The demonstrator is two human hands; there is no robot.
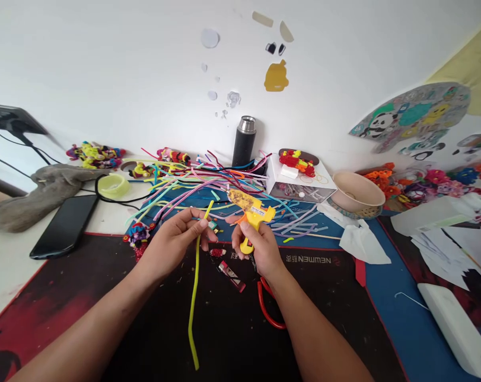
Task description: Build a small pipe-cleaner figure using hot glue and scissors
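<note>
Here, pinching a bendy yellow stick [194, 302] with the left hand [175, 237], gripping a glue gun [260, 214] with the right hand [264, 249], facing a far bottle [243, 148].

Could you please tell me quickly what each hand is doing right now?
Left hand: closed, pinching a yellow-green pipe cleaner between thumb and fingers.
Right hand: closed around the handle of a yellow hot glue gun.
</note>
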